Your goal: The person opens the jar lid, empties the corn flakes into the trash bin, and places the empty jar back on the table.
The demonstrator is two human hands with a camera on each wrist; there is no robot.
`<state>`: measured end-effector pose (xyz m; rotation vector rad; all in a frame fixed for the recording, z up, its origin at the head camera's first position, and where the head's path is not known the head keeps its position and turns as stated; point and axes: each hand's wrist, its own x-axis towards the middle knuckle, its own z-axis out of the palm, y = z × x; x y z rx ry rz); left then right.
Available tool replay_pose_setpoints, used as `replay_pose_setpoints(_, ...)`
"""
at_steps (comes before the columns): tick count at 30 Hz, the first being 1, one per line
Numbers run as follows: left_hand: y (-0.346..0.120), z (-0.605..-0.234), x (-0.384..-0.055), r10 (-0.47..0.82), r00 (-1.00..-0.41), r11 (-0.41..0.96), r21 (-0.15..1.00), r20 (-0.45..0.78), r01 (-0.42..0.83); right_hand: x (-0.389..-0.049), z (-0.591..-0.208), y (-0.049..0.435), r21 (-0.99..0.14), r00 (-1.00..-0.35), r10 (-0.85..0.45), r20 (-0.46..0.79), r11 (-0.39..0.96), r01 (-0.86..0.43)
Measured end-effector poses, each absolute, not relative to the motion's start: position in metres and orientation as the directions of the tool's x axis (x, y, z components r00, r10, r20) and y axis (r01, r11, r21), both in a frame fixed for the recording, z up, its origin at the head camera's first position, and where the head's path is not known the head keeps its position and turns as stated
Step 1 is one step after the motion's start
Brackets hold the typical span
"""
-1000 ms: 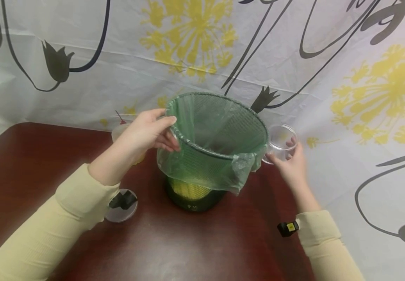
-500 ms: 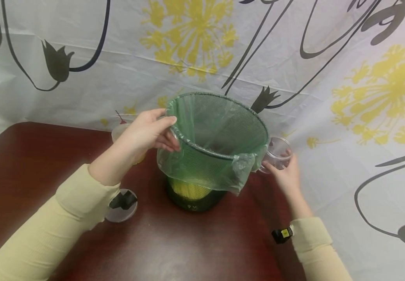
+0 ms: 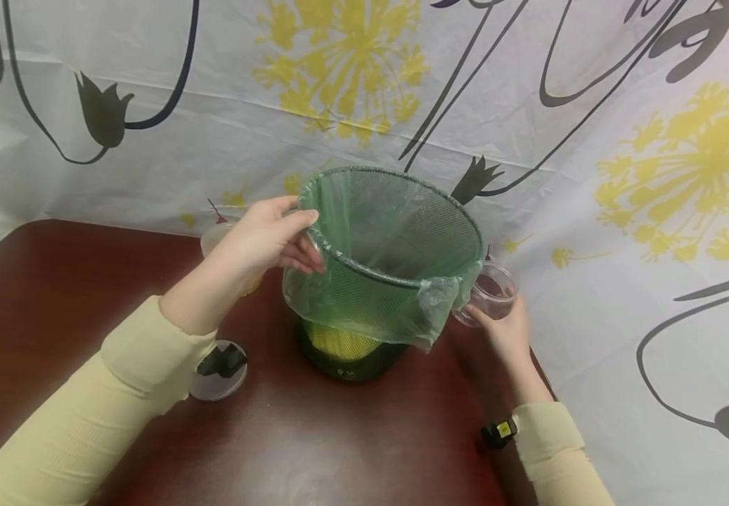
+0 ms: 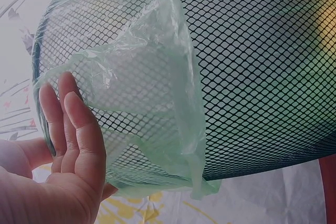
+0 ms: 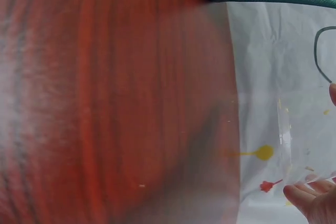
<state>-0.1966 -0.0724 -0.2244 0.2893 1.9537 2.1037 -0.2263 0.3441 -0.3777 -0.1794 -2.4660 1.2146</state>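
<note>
A dark mesh wastebasket (image 3: 339, 365), lined with a translucent green plastic bag (image 3: 377, 302) folded over its rim, stands mid-table in the head view. At its left rim, my left hand (image 3: 275, 235) grips the edge through the bag, thumb over the rim and the other fingers outside. Those fingers (image 4: 84, 135) lie fairly straight along the bag in the left wrist view. To the right of the basket, my right hand (image 3: 506, 330) holds a clear round plastic jar (image 3: 493, 299) between thumb and fingers. The jar (image 5: 304, 135) is partly cut off in the right wrist view.
A clear round lid (image 3: 218, 386) lies on the reddish-brown table (image 3: 313, 436), partly covered by a black wrist device (image 3: 221, 358). Behind my left wrist stands another clear container (image 3: 212, 239), partly hidden. A printed white sheet (image 3: 168, 161) hangs close behind the table and along its right side.
My right hand has moved down and slightly left with the jar, lowering it beside the basket. The left hand and the basket stay in place.
</note>
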Motion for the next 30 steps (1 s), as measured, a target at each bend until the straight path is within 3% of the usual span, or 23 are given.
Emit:
replay_pose_setpoints(5, -0.073, -0.225, -0.197, 0.316, -0.948, -0.067, 0.996, -0.031, -0.055, -0.225, -0.387, 0.344, -0.808, -0.921, 0.267, 0.285, 0.583, -0.082)
replay_pose_setpoints(15, -0.073, -0.225, -0.197, 0.314, -0.949, -0.069, 0.996, -0.031, -0.055, -0.221, -0.401, 0.344, -0.788, -0.935, 0.325, 0.142, 0.608, 0.092)
replay_pose_setpoints(30, -0.072, -0.225, -0.198, 0.312, -0.949, -0.052, 0.997, -0.037, -0.056, -0.22, -0.412, 0.344, -0.78, -0.943, 0.313, 0.114, 0.617, 0.11)
